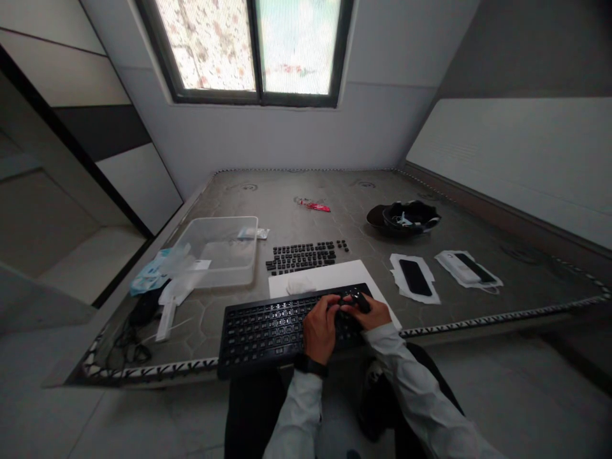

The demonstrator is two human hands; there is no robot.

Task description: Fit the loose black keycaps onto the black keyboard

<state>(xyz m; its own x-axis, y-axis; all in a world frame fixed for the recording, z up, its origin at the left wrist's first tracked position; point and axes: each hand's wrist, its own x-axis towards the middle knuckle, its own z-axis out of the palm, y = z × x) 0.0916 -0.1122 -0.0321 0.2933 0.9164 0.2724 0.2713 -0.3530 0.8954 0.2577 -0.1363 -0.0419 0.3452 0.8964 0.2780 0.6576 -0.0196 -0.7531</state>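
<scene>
A black keyboard (268, 335) with its keycaps off lies at the mattress's front edge, partly over a white sheet (344, 275). My left hand (320, 328) is above its right half, thumb and fingers pinched together; whatever they hold is too small to make out. Close beside it, my right hand (375, 313) is closed around a small black object (362, 302), whose kind I cannot tell. The two hands' fingertips nearly meet. Loose black keycaps (303, 256) are laid out in rows just behind the sheet.
At the left are a clear plastic bin (253, 255), a blue-and-white packet (150, 273) and a black cable (129, 338). To the right lie a phone on white paper (415, 277), another wrapped device (471, 268) and a dark cap (404, 218). A red item (318, 207) is farther back.
</scene>
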